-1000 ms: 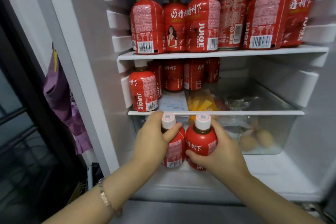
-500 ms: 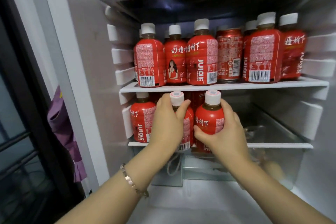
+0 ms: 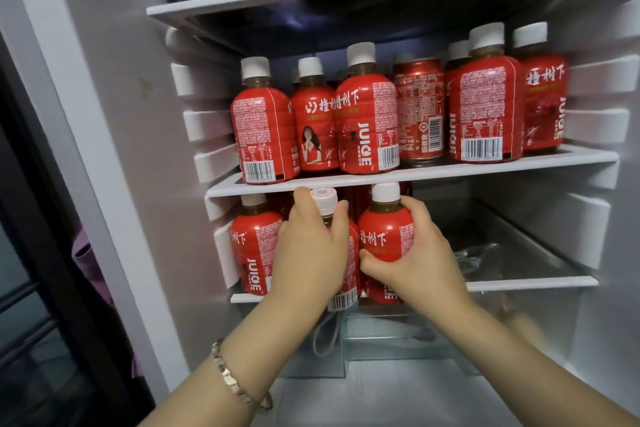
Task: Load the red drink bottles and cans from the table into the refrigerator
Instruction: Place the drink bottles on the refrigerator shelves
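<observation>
Left hand [image 3: 308,253] grip round first bottle [image 3: 343,295]; right hand [image 3: 426,267] grip round second bottle [image 3: 384,232], at lower shelf [image 3: 526,283]

Middle shelf [image 3: 450,168]: red bottles [image 3: 367,121], one can [image 3: 419,111]. Lower shelf [image 3: 519,283]: red bottle at left [image 3: 256,246].

One bottle [image 3: 344,298] mostly behind left hand [image 3: 311,253]

- Left hand [image 3: 311,253]: a bracelet [image 3: 239,381] of faceted, rose-gold metal links circles the wrist just behind it.
- Right hand [image 3: 419,263]: bare wrist and forearm behind it.
</observation>
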A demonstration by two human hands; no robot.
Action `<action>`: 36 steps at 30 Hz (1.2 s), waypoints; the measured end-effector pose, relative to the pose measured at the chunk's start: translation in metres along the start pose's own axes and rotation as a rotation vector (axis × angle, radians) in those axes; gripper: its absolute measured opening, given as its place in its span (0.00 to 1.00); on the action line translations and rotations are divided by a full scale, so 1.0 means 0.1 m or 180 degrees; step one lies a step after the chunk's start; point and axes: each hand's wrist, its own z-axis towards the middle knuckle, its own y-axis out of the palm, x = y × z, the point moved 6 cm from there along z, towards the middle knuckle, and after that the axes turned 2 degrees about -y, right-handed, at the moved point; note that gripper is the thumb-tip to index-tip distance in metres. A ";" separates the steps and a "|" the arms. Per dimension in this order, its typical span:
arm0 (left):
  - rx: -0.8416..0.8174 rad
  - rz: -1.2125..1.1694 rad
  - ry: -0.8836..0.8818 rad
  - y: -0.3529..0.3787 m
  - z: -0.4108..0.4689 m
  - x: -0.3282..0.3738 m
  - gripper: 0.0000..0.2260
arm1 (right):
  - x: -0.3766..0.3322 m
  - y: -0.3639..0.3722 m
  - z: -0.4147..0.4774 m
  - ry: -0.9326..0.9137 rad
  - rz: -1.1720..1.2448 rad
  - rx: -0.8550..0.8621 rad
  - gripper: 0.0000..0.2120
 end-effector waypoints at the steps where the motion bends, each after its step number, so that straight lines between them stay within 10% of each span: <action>1: 0.0056 -0.0009 -0.0019 0.01 0.01 0.00 0.11 | 0.02 0.01 0.04 0.0022 -0.0042 0.0062 0.39; 5: 0.0151 -0.0089 -0.0078 0.05 0.00 -0.01 0.15 | 0.16 0.10 0.26 0.0088 -0.0484 0.0026 0.40; 13: 0.0055 0.0109 0.0016 0.10 -0.01 -0.07 0.27 | 0.45 0.54 0.34 0.0212 -0.2172 -0.1803 0.24; 21: -0.0808 0.0207 -0.0314 0.34 0.14 -0.23 0.23 | 0.12 0.17 0.13 -0.0046 0.1671 -0.1389 0.21; 25: -0.1624 -0.0298 -0.0077 0.53 0.16 -0.26 0.21 | 0.20 0.17 0.18 0.0051 0.0964 -0.1058 0.41; 36: -0.0565 0.2705 0.1473 0.60 0.19 -0.27 0.28 | 0.40 0.24 0.64 0.0213 -0.0226 -0.0498 0.40</action>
